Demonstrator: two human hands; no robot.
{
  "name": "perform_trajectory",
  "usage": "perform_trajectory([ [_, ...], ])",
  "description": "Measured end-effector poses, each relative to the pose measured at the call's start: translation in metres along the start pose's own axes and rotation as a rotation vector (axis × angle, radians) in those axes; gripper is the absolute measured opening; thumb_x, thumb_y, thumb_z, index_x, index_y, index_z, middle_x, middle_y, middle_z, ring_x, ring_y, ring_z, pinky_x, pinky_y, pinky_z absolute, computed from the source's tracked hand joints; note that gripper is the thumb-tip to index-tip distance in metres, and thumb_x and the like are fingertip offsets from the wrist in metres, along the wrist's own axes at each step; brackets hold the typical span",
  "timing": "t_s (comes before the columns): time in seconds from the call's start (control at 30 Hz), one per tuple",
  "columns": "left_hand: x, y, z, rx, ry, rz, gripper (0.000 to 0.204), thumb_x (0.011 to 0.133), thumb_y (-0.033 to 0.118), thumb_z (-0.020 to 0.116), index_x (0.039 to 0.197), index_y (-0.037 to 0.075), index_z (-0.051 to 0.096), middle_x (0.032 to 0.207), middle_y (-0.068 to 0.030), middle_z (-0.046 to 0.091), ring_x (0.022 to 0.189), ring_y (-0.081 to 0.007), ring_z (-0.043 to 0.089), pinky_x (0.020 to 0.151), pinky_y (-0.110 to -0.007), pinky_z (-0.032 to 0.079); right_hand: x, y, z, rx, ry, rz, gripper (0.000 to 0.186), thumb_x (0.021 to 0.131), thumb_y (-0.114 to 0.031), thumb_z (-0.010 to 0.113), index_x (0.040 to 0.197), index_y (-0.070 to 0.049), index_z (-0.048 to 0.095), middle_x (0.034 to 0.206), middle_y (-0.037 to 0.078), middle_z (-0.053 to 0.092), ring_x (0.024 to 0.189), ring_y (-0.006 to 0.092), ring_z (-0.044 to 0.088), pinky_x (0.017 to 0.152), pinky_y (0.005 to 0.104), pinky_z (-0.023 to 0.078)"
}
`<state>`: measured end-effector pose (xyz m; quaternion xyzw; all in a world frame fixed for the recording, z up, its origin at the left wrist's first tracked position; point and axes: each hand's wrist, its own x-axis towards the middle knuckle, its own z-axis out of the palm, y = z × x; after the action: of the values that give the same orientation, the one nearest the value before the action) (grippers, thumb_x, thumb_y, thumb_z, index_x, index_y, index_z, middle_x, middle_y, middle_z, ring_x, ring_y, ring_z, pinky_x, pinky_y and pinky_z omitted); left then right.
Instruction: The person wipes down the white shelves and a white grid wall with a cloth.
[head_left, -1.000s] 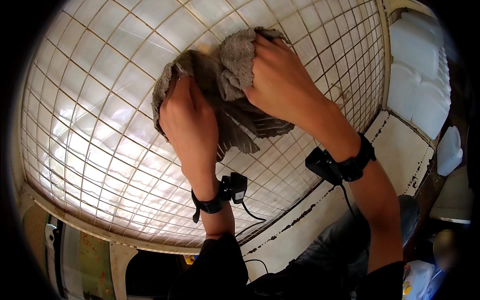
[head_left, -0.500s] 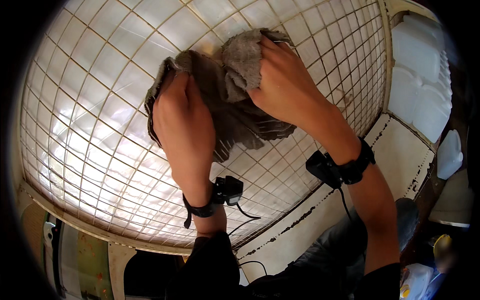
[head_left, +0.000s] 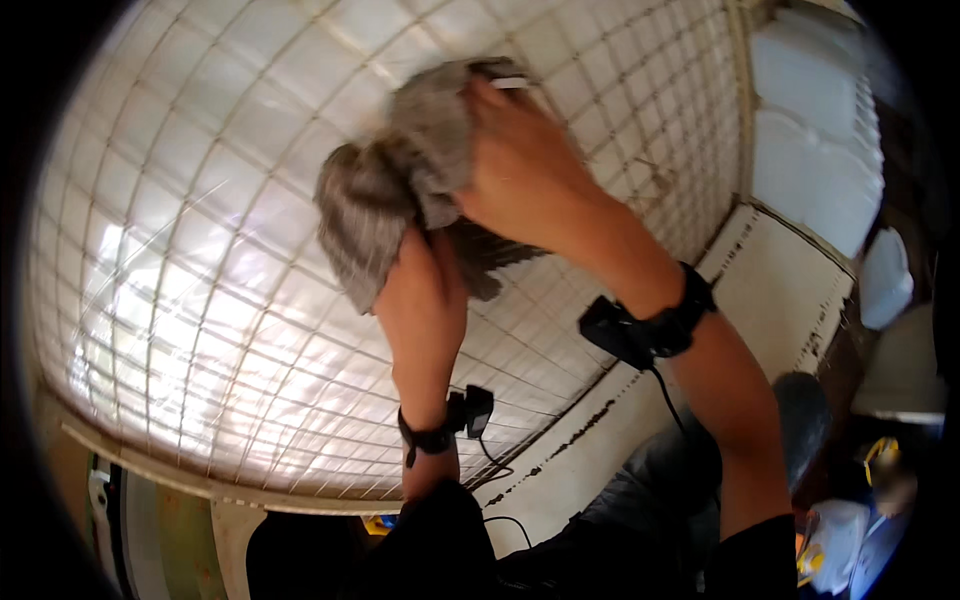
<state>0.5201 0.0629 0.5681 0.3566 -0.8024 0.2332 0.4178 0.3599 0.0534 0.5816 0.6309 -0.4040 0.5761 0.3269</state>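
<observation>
A grey-brown cloth [head_left: 432, 130] lies bunched against a wire mesh [head_left: 250, 200] that has pale, shiny sheeting behind it. Gripping the cloth's right part, my right hand [head_left: 530, 175] has its fingers bent over the fabric near the top. My left hand [head_left: 425, 300] is just below and to the left, its fingers tucked into folds of the same cloth and mostly hidden by them. Frayed edges hang beneath, between the two hands. Each wrist carries a black strap with a small box and a cable. The picture is somewhat blurred by motion.
White plastic jugs [head_left: 805, 130] stand in a row at the right, beyond the frame's edge. A cream metal ledge [head_left: 780, 275] with worn dark seams runs below the mesh. Yellow and clear items [head_left: 835, 545] lie at the lower right.
My left hand has moved right and down, and the cloth's left part now folds over its fingers. The two hands are closer together. The whole view has shifted slightly.
</observation>
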Motion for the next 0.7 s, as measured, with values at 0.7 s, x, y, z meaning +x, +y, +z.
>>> perform_trajectory([
  [0.7,-0.187,0.077,0.126,-0.661,-0.714,-0.46,0.028,0.093,0.018,0.048,0.107,-0.005,0.054,0.099,-0.0278,0.059,0.094,-0.0451,0.054,0.079,-0.045,0.043,-0.162,0.044,-0.062,-0.223,-0.07,0.288,0.038,0.079,-0.024,0.064,0.111,-0.006,0.054,0.109,0.01,0.058,0.105,0.0268,0.053,0.09,0.0423,0.043],
])
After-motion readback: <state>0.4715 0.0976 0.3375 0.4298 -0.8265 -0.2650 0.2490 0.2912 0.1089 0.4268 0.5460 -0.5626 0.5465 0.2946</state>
